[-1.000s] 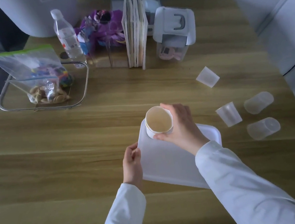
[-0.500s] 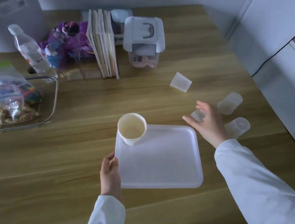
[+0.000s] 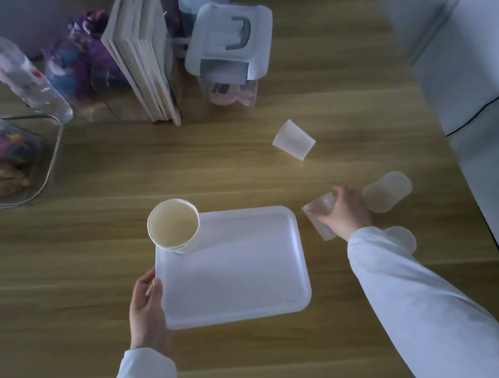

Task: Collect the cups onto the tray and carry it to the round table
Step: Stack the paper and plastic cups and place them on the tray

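- The right hand (image 3: pixel 346 215) now closes around a clear cup (image 3: pixel 319 216) just off the tray's right edge; half a second ago it was only reaching, fingers spread. The cup looks tilted in the grip, and I cannot tell whether it has left the counter (image 3: pixel 62 279).
- At 3 o'clock from that hand a second clear cup (image 3: pixel 391 189) lies on its side, touching or nearly touching the knuckles; at 5 o'clock a third (image 3: pixel 404 237) shows partly behind the sleeve.
- At 12 o'clock, well apart, a frosted cup (image 3: pixel 294 140) lies tipped over.
- The left hand (image 3: pixel 147 305) grips the tray (image 3: pixel 237 270) at its left edge, thumb on the rim, as it did a second ago.
- The paper cup (image 3: pixel 174 226) stands upright in the tray's 11 o'clock corner, released since a second ago.
- My reading: one cup is collected, the second is in hand, three remain loose. Next comes a short carry leftward onto bare tray.
- Books (image 3: pixel 144 65), a bottle (image 3: pixel 16 71) and a wire basket (image 3: pixel 54 158) sit at the far side, out of the way.
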{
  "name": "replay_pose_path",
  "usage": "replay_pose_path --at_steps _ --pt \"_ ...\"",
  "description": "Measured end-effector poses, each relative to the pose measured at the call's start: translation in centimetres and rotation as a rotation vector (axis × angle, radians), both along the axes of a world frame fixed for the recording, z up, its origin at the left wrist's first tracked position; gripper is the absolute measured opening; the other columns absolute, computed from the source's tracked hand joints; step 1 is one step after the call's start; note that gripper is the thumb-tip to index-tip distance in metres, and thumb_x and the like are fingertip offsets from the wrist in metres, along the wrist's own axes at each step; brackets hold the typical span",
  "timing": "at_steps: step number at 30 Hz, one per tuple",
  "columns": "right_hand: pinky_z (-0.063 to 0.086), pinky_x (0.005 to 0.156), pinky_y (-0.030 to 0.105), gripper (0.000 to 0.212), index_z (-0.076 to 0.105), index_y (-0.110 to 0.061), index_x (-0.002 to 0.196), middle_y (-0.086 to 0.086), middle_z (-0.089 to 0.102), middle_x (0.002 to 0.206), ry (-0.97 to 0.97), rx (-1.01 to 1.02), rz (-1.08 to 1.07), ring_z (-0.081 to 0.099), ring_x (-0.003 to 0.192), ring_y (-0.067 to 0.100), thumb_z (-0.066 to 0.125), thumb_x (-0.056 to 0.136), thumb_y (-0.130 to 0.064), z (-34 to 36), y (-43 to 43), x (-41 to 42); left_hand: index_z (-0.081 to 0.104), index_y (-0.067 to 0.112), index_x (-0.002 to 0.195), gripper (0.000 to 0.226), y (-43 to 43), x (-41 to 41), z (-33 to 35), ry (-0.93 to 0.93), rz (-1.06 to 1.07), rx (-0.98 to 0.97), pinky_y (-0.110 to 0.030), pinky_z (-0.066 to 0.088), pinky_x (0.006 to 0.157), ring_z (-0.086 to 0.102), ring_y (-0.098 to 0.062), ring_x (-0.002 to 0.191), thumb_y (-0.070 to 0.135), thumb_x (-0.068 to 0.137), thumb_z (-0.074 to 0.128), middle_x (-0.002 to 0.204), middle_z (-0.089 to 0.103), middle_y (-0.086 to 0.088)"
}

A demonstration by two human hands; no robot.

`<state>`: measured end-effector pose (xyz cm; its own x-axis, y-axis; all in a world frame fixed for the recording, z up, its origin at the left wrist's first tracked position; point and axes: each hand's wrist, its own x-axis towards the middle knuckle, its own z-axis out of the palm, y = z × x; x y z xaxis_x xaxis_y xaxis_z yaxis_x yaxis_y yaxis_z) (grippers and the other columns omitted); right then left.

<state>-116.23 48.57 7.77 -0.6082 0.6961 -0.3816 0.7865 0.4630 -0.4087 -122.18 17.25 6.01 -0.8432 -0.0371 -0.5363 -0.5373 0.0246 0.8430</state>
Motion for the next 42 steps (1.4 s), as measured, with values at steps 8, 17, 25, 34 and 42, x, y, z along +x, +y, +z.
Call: replay_pose_path --at_steps 8,17,25,34,42 --pt "0.037 0.104 0.041 0.083 0.03 -0.006 0.137 0.016 0.044 0.138 0.059 -0.095 0.007 0.041 0.127 0.032 0.07 0.073 -0.041 -0.4 1.0 -0.1 0.057 0.02 0.103 0.018 0.6 0.6 0.1 -0.003 0.032 -0.048 -0.029 0.044 0.064 0.053 -0.015 0.071 0.013 0.095 0.042 0.08 0.059 0.002" --pt "0.034 0.099 0.024 0.081 0.032 -0.015 0.137 0.005 0.044 0.133 0.46 -0.165 0.021 0.043 0.123 0.017 0.075 0.07 -0.028 5.6 -2.0 0.1 0.057 0.018 0.105 0.018 1.4 0.7 0.7 -0.02 -0.034 -0.02 -0.031 0.045 0.065 0.054 -0.018 0.073 0.014 0.095 0.043 0.083 0.06 -0.002" --pt "0.037 0.091 0.003 0.075 0.039 -0.016 0.128 -0.001 0.042 0.13 0.617 -0.333 0.185 0.045 0.114 0.008 0.079 0.065 -0.017 5.4 -9.0 0.1 0.059 0.025 0.094 0.021 2.0 1.2 1.9 -0.023 -0.079 0.053 -0.033 0.044 0.066 0.054 -0.02 0.072 0.013 0.095 0.042 0.077 0.06 0.0" --pt "0.037 0.101 0.018 0.078 0.036 -0.017 0.129 -0.005 0.039 0.127 0.625 -0.399 0.237 0.042 0.117 0.009 0.08 0.064 -0.014 4.5 -11.3 -0.5 0.06 0.027 0.093 0.022 1.1 0.8 2.9 -0.017 -0.103 0.09 -0.032 0.045 0.067 0.056 -0.018 0.072 0.014 0.095 0.042 0.081 0.062 -0.001" --pt "0.03 0.099 0.005 0.089 0.028 -0.019 0.137 -0.007 0.037 0.125 0.598 -0.371 0.263 0.039 0.114 -0.005 0.079 0.065 -0.013 4.0 -11.6 -1.6 0.059 0.02 0.101 0.019 0.6 -0.3 2.8 -0.023 -0.095 0.078 -0.029 0.045 0.061 0.056 -0.017 0.068 0.014 0.095 0.041 0.08 0.062 -0.001"
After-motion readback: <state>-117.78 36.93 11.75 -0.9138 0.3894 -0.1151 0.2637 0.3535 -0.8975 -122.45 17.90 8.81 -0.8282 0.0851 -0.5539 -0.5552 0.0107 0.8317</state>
